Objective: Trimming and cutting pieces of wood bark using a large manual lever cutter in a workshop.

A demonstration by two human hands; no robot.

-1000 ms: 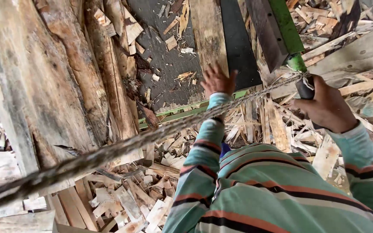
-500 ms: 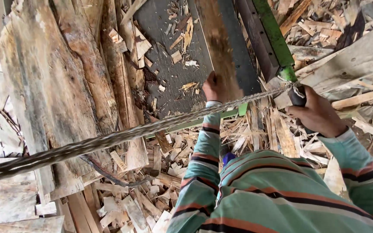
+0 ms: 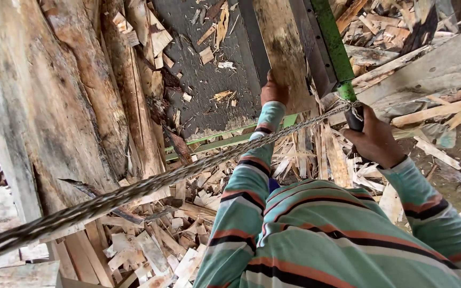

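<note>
Left hand [image 3: 273, 92] fingers hidden behind board [image 3: 284, 48], lever [image 3: 331, 42] cut off at far edge, rope [image 3: 134, 189] blurred near left.

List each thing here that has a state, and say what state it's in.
Left hand: gripping the near end of the plank.
Plank: flat on the dark table.
Right hand: closed around the lever's black grip.
Green lever: tilted, rope tied on.
Rope: stretched taut.
Wood scraps: piled loose.
</note>
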